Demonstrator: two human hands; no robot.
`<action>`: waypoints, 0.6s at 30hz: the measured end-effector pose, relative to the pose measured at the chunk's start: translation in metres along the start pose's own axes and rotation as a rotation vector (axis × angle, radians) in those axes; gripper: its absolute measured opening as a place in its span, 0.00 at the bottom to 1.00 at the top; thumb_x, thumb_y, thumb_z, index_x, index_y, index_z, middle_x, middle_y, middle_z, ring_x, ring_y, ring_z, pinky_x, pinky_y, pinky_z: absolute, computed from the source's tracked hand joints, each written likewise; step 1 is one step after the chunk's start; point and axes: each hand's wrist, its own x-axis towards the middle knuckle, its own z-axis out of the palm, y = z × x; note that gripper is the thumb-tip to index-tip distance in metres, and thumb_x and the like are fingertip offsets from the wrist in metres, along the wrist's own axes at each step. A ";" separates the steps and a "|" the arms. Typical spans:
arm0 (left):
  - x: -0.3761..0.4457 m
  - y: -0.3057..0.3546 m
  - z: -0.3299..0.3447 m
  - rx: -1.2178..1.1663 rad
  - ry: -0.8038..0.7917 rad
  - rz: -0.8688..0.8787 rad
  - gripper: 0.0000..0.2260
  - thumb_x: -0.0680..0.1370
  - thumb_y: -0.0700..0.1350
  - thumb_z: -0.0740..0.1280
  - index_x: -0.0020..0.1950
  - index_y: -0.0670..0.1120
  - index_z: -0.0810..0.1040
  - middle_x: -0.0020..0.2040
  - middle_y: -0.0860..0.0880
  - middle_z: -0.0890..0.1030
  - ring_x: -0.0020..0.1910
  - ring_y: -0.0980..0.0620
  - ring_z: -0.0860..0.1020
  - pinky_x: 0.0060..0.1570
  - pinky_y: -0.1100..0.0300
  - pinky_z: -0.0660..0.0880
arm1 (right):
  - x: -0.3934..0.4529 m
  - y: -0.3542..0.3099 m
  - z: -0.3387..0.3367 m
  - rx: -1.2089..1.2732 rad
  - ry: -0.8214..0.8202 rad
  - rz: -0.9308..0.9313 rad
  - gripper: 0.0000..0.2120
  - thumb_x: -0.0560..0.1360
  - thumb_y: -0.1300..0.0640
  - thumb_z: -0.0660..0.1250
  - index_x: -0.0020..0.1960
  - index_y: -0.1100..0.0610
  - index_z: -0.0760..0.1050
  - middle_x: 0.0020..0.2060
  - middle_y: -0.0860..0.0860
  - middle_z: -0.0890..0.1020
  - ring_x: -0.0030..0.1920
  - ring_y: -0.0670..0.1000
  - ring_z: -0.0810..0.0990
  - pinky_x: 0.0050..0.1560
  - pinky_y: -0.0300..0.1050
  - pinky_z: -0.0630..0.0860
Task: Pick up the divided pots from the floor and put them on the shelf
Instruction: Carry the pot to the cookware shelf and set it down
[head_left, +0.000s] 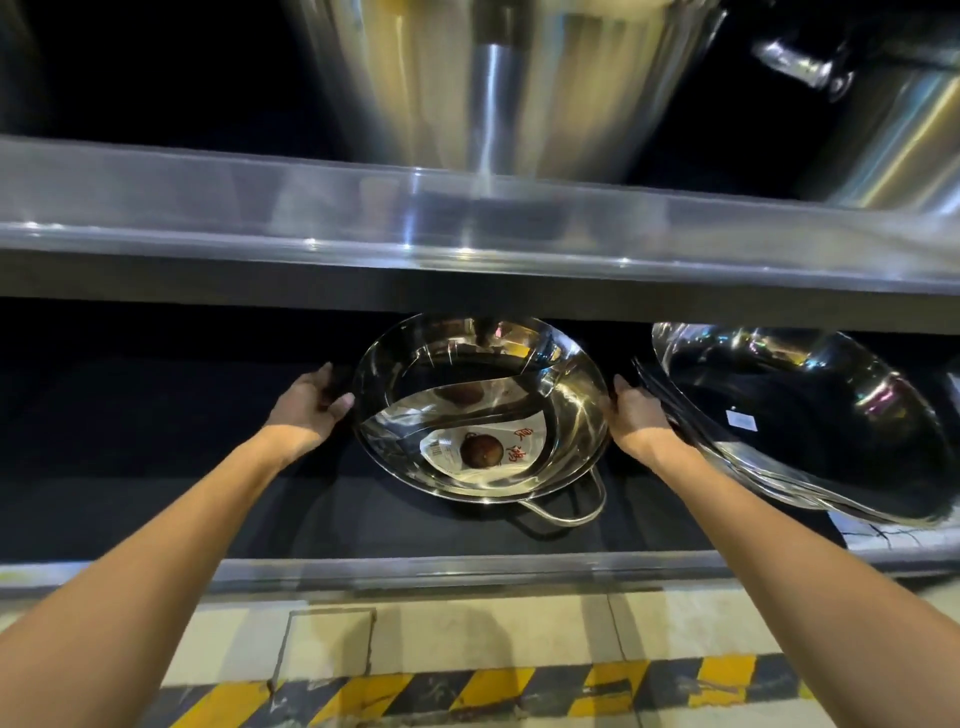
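A shiny steel divided pot, with an S-shaped partition and a paper label in its near half, leans tilted on the dark bottom shelf. Its loop handle points toward me. My left hand grips the pot's left rim. My right hand holds the right rim, squeezed between the pot and a stack of pans. Both arms reach in under the upper shelf.
A stack of wide steel pans leans on the same shelf, right beside the pot. The upper steel shelf carries large stockpots. Yellow-black hazard tape runs along the tiled floor below.
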 end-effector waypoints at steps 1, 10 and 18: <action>-0.012 -0.001 -0.007 0.082 0.030 -0.003 0.25 0.79 0.44 0.60 0.74 0.41 0.57 0.73 0.38 0.64 0.71 0.40 0.64 0.71 0.52 0.61 | -0.005 -0.006 -0.002 -0.041 0.009 0.007 0.20 0.80 0.57 0.55 0.70 0.64 0.62 0.67 0.64 0.69 0.67 0.64 0.68 0.66 0.55 0.67; -0.186 -0.023 -0.137 0.267 0.052 -0.209 0.20 0.81 0.47 0.54 0.71 0.40 0.63 0.73 0.41 0.65 0.71 0.44 0.65 0.71 0.52 0.62 | -0.142 -0.182 -0.037 -0.202 -0.376 -0.326 0.16 0.80 0.57 0.55 0.65 0.61 0.69 0.62 0.61 0.77 0.62 0.58 0.76 0.62 0.51 0.74; -0.421 -0.016 -0.347 0.301 0.125 -0.497 0.46 0.76 0.63 0.33 0.48 0.33 0.82 0.48 0.34 0.84 0.46 0.35 0.83 0.41 0.41 0.81 | -0.305 -0.388 -0.119 -0.219 -0.647 -0.724 0.15 0.79 0.61 0.56 0.65 0.59 0.69 0.64 0.57 0.72 0.66 0.56 0.69 0.65 0.51 0.71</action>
